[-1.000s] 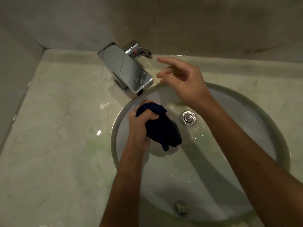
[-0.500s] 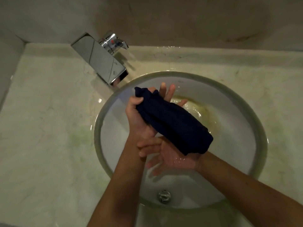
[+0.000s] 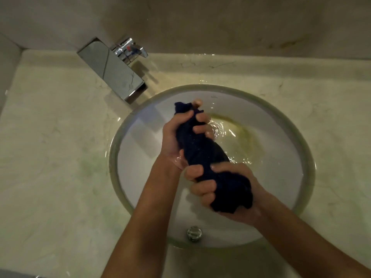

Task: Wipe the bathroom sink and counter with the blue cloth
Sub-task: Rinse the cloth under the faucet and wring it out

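Cloth: dark blue cloth (image 3: 202,155), bunched into a thick roll, held above the basin, running from upper left to lower right.
Left hand: left hand (image 3: 176,137) grips the upper end, fingers curled tight round it.
Right hand: right hand (image 3: 220,191) grips the lower end, fingers wrapped round the cloth, thumb on top.
Sink: round white sink (image 3: 140,137), water rippling beneath the cloth; overflow fitting (image 3: 194,233) on the near wall.
Tap: chrome tap (image 3: 114,69) at the rear left, spout over the rim.
Counter: pale marble counter (image 3: 50,157), wet patches by the back edge.
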`<state>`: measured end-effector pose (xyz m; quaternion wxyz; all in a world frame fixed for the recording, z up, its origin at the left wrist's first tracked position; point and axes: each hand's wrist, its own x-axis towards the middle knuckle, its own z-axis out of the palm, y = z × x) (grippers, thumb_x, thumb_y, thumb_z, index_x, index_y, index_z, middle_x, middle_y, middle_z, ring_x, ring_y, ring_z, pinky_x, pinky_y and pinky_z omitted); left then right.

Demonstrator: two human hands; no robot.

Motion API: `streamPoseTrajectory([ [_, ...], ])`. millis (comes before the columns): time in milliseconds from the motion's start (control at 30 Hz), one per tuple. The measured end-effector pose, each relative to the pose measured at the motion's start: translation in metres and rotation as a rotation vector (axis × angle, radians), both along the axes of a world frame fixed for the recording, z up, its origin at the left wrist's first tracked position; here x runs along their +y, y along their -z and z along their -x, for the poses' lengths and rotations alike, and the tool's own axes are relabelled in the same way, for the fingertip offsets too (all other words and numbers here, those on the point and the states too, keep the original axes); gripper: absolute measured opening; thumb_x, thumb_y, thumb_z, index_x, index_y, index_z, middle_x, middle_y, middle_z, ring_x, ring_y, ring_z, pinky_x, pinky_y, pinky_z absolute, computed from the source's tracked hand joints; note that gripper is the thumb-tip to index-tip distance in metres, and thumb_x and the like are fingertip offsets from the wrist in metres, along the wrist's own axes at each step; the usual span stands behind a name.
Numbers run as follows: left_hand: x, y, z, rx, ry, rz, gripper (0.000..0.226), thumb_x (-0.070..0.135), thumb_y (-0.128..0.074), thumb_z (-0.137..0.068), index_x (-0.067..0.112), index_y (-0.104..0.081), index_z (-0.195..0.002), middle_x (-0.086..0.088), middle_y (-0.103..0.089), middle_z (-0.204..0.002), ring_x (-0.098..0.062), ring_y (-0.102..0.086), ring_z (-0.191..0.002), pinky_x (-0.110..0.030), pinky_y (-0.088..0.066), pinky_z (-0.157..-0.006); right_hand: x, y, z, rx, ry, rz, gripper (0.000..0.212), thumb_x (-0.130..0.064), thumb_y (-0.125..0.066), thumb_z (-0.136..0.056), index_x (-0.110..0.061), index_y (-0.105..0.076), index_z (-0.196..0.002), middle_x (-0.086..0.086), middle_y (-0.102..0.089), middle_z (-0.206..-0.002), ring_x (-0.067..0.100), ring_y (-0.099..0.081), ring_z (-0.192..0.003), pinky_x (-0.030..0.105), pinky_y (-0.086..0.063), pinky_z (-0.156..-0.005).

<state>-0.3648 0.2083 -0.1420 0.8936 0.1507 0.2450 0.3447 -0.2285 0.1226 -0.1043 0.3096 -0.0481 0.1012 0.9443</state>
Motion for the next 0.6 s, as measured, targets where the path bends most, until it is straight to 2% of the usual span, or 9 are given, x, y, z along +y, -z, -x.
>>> streamPoseTrajectory([
  [33, 0.009, -0.001, -0.004, -0.054, 0.015, 0.090, 0.025, 0.016, -0.078, -0.078, 0.021, -0.065, -0.098, 0.003, -0.063, -0.078, -0.005, -0.061, -0.060, -0.022, -0.054, -0.066, 0.004, 0.003, -0.005, -0.097, -0.048, -0.009, 0.031, -0.019, -0.072, -0.091, -0.001, -0.056, -0.111, 0.007, -0.060, -0.094, 0.015, -0.061, -0.071, 0.024, -0.054, -0.067],
  [67, 0.016, 0.000, -0.006, 0.023, 0.028, 0.116, 0.017, 0.010, -0.072, -0.080, 0.017, -0.066, -0.094, -0.001, -0.061, -0.075, -0.008, -0.058, -0.057, -0.022, -0.053, -0.062, 0.006, 0.006, -0.010, -0.241, -0.081, -0.015, 0.035, -0.028, -0.078, -0.087, -0.003, -0.061, -0.106, 0.005, -0.060, -0.088, 0.014, -0.059, -0.065, 0.023, -0.052, -0.058],
  [133, 0.026, 0.002, -0.013, 0.346, 0.091, 0.062, 0.011, 0.006, -0.065, -0.084, 0.014, -0.068, -0.090, -0.005, -0.061, -0.072, -0.013, -0.057, -0.056, -0.024, -0.052, -0.059, 0.012, 0.011, -0.011, -0.795, -0.194, -0.101, 0.035, -0.029, -0.082, -0.080, -0.007, -0.064, -0.100, 0.005, -0.062, -0.077, 0.014, -0.057, -0.054, 0.025, -0.049, -0.049],
  [200, 0.026, 0.017, -0.016, 0.710, 0.078, -0.077, 0.012, 0.002, -0.067, -0.081, 0.009, -0.074, -0.087, -0.009, -0.065, -0.071, -0.018, -0.059, -0.058, -0.026, -0.052, -0.060, 0.017, 0.024, -0.003, -1.337, -0.257, -0.234, 0.022, -0.019, -0.082, -0.078, -0.011, -0.066, -0.091, 0.003, -0.065, -0.068, 0.016, -0.061, -0.053, 0.029, -0.049, -0.052],
  [300, 0.022, 0.039, -0.029, 1.244, 0.003, -0.314, 0.021, 0.011, -0.067, -0.070, 0.007, -0.078, -0.088, -0.013, -0.072, -0.076, -0.020, -0.063, -0.066, -0.029, -0.051, -0.064, 0.023, 0.057, 0.017, -1.784, -0.214, -0.449, 0.014, -0.020, -0.076, -0.077, -0.019, -0.065, -0.085, -0.005, -0.070, -0.062, 0.013, -0.066, -0.054, 0.029, -0.053, -0.058],
  [367, 0.013, 0.049, -0.038, 1.469, 0.056, -0.453, 0.019, 0.010, -0.066, -0.075, 0.011, -0.077, -0.091, -0.009, -0.073, -0.079, -0.022, -0.066, -0.071, -0.029, -0.053, -0.065, 0.023, 0.083, 0.023, -2.026, -0.341, -0.683, 0.014, -0.026, -0.070, -0.080, -0.020, -0.060, -0.089, -0.007, -0.067, -0.064, 0.012, -0.064, -0.055, 0.030, -0.054, -0.056],
  [433, 0.000, 0.060, -0.042, 1.633, 0.187, -0.580, 0.021, 0.010, -0.067, -0.076, 0.013, -0.075, -0.095, -0.009, -0.073, -0.084, -0.028, -0.069, -0.077, -0.033, -0.057, -0.066, 0.020, 0.100, 0.025, -2.213, -0.556, -0.871, 0.008, -0.021, -0.062, -0.087, -0.013, -0.063, -0.085, -0.002, -0.064, -0.069, 0.020, -0.064, -0.062, 0.032, -0.054, -0.060],
  [533, -0.008, 0.063, -0.043, 1.710, 0.285, -0.598, 0.028, 0.009, -0.065, -0.077, 0.014, -0.074, -0.103, -0.011, -0.074, -0.092, -0.032, -0.070, -0.084, -0.034, -0.054, -0.067, 0.018, 0.102, 0.023, -2.309, -0.737, -1.022, 0.015, -0.017, -0.059, -0.091, -0.014, -0.058, -0.076, -0.005, -0.050, -0.063, 0.023, -0.060, -0.066, 0.029, -0.043, -0.061],
  [600, -0.005, 0.056, -0.046, 1.705, 0.268, -0.582, 0.035, 0.009, -0.064, -0.077, 0.014, -0.074, -0.110, -0.012, -0.074, -0.096, -0.032, -0.070, -0.087, -0.034, -0.055, -0.068, 0.019, 0.097, 0.021, -2.325, -0.709, -1.027, 0.015, -0.020, -0.060, -0.090, -0.016, -0.056, -0.076, -0.007, -0.044, -0.059, 0.020, -0.055, -0.062, 0.031, -0.050, -0.062],
])
